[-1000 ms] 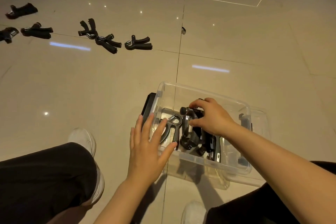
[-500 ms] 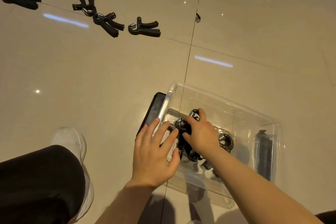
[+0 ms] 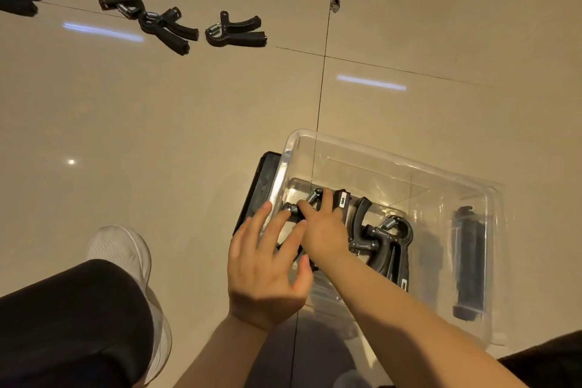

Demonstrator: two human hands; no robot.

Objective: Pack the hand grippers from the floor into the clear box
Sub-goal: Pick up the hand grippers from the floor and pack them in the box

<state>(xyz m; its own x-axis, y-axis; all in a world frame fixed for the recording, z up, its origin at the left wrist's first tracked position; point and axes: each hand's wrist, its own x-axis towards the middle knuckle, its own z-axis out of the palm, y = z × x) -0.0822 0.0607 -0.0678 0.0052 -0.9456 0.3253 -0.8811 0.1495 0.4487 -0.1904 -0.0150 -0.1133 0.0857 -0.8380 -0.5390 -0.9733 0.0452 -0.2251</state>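
Right hand (image 3: 324, 230) shifted left in clear box (image 3: 393, 161); 3 grippers (image 3: 234, 30) remain beyond.

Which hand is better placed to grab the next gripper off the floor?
Probably the left hand: it rests open on the clear box, nearer the floor grippers. The right hand is inside the box on a packed gripper.
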